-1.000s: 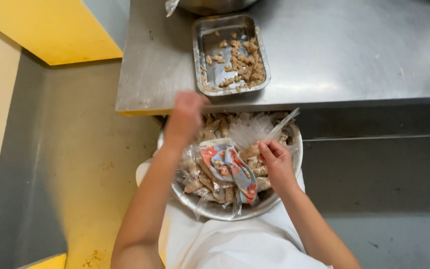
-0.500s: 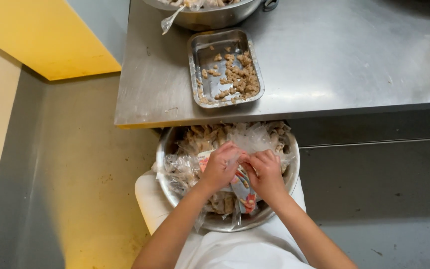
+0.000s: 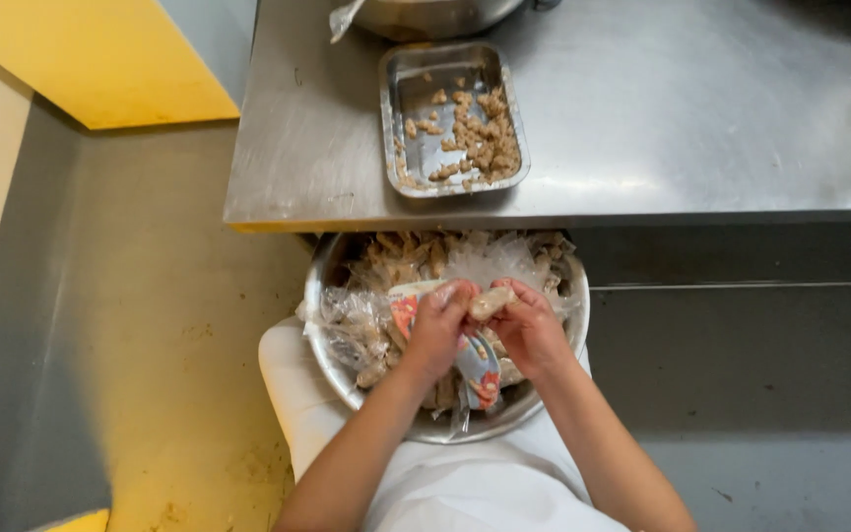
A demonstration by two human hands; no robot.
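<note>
Both hands pinch one pale piece of food over a bowl in the lap.

The left hand (image 3: pixel 437 330) and right hand (image 3: pixel 529 330) are together, fingertips clamped on a pale oblong food piece (image 3: pixel 491 300); its long axis runs nearly left-right, right end tilted slightly up toward the table. Beneath lies a metal bowl (image 3: pixel 332 360) of clear plastic bags of food (image 3: pixel 357 330) and a printed wrapper (image 3: pixel 478 360). Beyond, a steel table (image 3: pixel 701 108) carries a rectangular metal tray (image 3: pixel 408 89) of crumbly bits.
</note>
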